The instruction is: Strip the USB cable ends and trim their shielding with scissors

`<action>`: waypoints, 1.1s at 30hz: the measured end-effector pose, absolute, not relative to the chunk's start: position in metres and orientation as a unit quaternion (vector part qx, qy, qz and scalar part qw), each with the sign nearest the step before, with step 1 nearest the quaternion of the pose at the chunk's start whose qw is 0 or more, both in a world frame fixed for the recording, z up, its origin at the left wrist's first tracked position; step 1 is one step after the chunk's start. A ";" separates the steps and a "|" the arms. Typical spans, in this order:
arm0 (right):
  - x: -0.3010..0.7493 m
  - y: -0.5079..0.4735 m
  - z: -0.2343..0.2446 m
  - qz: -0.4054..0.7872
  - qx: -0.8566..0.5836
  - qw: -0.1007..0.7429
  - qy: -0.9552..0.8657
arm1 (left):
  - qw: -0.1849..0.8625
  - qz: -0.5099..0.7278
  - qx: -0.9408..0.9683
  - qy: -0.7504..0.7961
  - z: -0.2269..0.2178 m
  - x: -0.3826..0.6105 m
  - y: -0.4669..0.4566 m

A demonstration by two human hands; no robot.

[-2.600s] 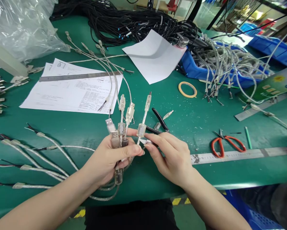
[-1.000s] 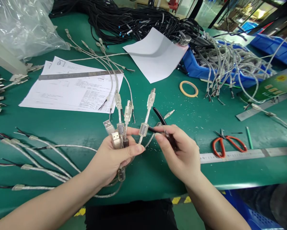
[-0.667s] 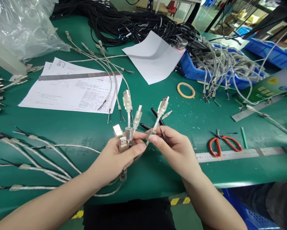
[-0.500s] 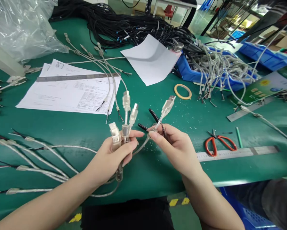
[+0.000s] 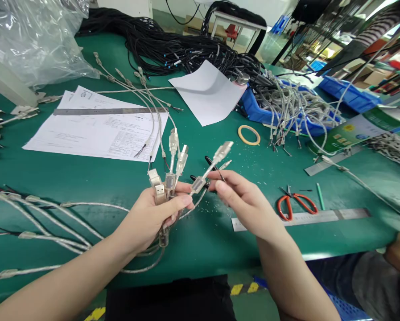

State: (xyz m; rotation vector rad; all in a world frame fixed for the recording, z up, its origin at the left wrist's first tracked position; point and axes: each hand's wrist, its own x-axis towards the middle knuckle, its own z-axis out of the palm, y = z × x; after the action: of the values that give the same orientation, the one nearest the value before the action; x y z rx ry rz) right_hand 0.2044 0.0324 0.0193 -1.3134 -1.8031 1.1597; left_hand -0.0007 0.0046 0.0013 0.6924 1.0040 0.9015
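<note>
My left hand [image 5: 162, 207] is closed around a bunch of USB cables with clear connectors [image 5: 173, 141] pointing up and metal plugs [image 5: 158, 191] over the fingers. Between its thumb and fingers a further USB cable [image 5: 220, 153] slants up to the right, a clear-covered lump on its cord. My right hand [image 5: 243, 196] is beside that lump, its index fingertip at the cord. Its thumb and finger are curled in around something dark that I cannot make out. Black handles [image 5: 210, 162] show just behind these fingers; whether the hand touches them is unclear.
Cables with bare wire ends [image 5: 46, 218] lie at left. Printed sheets [image 5: 86, 133] with a steel ruler are behind them. Tape [image 5: 249, 135], red-handled pliers [image 5: 296, 205] and another ruler [image 5: 320, 217] lie right. A blue bin [image 5: 260, 107] holds grey cables; black cables [image 5: 146, 40] are heaped behind.
The single USB cable has moved left, from my right hand's pinch into my left hand's thumb grip. My right thumb has come off it. The view has shifted slightly.
</note>
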 end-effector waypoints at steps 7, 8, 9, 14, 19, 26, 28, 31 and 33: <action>0.264 0.057 -0.023 0.028 -0.633 0.136 -0.762 | 0.740 0.427 0.295 0.429 0.003 -0.002 0.006; 0.267 0.059 -0.027 0.025 -0.631 0.131 -0.764 | 0.737 0.430 0.299 0.428 0.003 -0.002 0.006; 0.268 0.060 -0.029 0.025 -0.627 0.132 -0.767 | 0.733 0.434 0.300 0.430 0.003 -0.002 0.006; 0.243 0.061 -0.016 0.064 -0.563 0.198 -0.800 | 0.729 0.460 0.267 0.431 0.002 -0.001 0.008; 0.207 0.067 -0.012 0.167 -0.445 0.171 -0.863 | 0.723 0.457 0.270 0.443 0.005 0.000 0.009; 0.209 0.072 -0.008 0.222 -0.467 0.264 -0.814 | 0.712 0.457 0.271 0.459 0.008 -0.001 0.010; 0.213 0.072 0.002 0.333 -0.473 0.354 -0.735 | 0.709 0.459 0.273 0.461 0.007 -0.002 0.010; 0.211 0.066 0.019 0.474 -0.443 0.379 -0.660 | 0.702 0.455 0.274 0.474 0.004 -0.002 0.010; 0.202 0.058 0.027 0.538 -0.411 0.323 -0.661 | 0.697 0.455 0.275 0.482 0.002 -0.001 0.009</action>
State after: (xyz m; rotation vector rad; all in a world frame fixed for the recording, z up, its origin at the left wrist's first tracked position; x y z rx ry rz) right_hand 0.2023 0.0575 0.0265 -1.0795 -1.7361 1.4114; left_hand -0.0014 0.0090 0.0023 0.6137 1.0746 1.0142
